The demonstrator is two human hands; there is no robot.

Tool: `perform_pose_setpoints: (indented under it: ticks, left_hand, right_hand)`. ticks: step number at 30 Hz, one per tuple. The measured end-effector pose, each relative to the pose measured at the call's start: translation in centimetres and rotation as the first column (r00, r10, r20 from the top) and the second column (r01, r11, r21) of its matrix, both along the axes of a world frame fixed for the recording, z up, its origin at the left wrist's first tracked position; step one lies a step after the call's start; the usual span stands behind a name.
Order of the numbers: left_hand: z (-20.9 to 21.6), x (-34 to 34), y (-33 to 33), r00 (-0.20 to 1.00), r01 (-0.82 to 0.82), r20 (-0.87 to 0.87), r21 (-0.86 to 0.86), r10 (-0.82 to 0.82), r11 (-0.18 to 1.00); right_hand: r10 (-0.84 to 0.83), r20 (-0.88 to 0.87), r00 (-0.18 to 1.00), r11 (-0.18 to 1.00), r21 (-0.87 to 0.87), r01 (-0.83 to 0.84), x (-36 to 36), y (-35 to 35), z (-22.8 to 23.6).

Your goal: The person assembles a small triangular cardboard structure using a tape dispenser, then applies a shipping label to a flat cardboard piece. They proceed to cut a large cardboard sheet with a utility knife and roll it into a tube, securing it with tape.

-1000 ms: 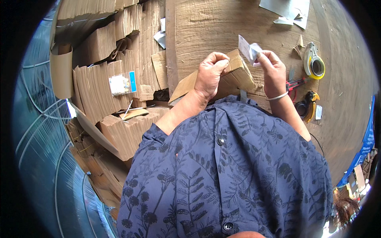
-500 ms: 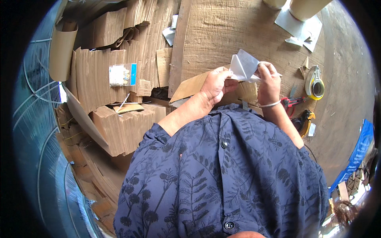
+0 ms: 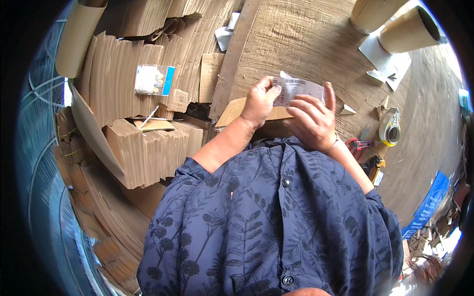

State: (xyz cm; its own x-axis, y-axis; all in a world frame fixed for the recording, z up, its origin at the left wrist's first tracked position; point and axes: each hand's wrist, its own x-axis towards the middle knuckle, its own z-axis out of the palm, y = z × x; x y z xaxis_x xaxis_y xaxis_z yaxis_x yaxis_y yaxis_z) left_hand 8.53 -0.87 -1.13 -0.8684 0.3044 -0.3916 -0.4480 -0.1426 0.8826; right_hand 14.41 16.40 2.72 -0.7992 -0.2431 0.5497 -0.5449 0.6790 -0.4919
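A small white label with dark print is held up over the near edge of the wooden table. My left hand pinches its left end between thumb and fingers. Against the label's lower edge, my right hand has its fingers spread, one of them pointing up by the right end; it appears to touch the label without gripping it. A brown cardboard flap lies below my left hand. To the right of my right hand, a small white paper triangle rests on the table.
Red-handled scissors, a tape roll and a yellow-black tool lie at right. Two cardboard tubes stand on white sheets far right. Stacked cardboard fills the left, with a clear packet on top.
The label has turned to show its printed face. My right hand has loosened its hold and moved down. A white paper triangle now shows on the table. The view has shifted.
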Motion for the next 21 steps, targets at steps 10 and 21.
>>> perform_pose_setpoints:
  ticks: [10,21]
  left_hand:
    - [0.0,-1.3,-5.1,0.978,0.206,-0.025,0.124,-0.205,0.971]
    - [-4.6,-3.1,-7.2,0.981,-0.159,0.090,-0.130,0.171,0.979]
  right_hand:
    - [0.822,0.494,0.284,0.348,-0.830,0.437,-7.1,0.7,-4.6]
    - [0.225,0.846,0.483,0.696,-0.486,0.528,-7.5,-2.5,-9.6]
